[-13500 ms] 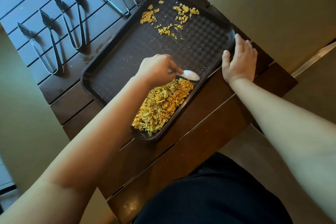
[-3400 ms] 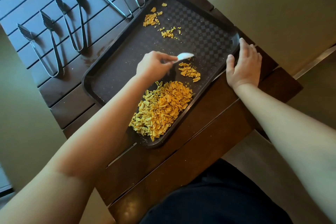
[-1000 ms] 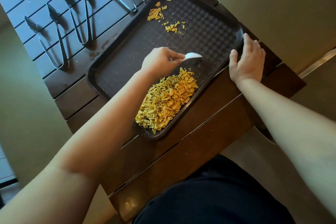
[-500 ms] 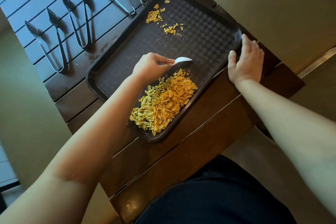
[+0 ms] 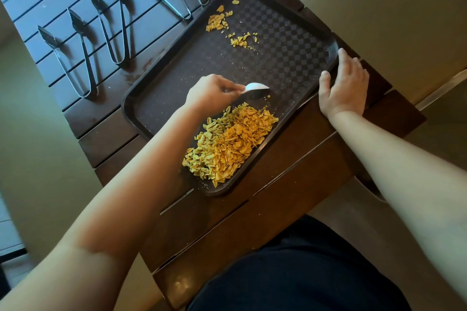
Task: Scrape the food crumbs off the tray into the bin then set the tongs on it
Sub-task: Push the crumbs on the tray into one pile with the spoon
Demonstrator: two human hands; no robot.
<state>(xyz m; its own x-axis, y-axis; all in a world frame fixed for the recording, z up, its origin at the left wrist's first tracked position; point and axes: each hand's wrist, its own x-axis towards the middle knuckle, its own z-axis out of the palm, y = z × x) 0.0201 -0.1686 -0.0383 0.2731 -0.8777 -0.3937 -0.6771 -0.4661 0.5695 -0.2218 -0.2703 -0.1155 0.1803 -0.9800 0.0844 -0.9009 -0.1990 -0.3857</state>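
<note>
Table [image 5: 290,212]: dark slats, bearing the tray [image 5: 161,108], whose long axis runs from the near-left corner to the far-right corner. No bin is in view.

Tray contents: the main heap [image 5: 227,144] of yellow crumbs lies against the near rim; two small patches [image 5: 227,28] remain at the far end, well apart from the heap and beyond the scraping hand.

Tongs [image 5: 111,20]: several pairs lie on the slats left of and beyond the tray, none on it.

Right hand [image 5: 343,88]: fingers flat and relaxed, pressing the tray's right rim to steady it.

Left hand [image 5: 209,93]: fingers curled round a white spoon [image 5: 255,88], its bowl pointing right, just beyond the heap's far edge. This hand is the nearer to the far patches, which lie forward of it along the tray's long axis; the next sweep probably requires reaching there and drawing them back.

Compared with 3.4 s ago: the loose clump then lying between spoon and heap has merged into the heap; the far patches are unchanged, and the right hand keeps its place on the rim.
</note>
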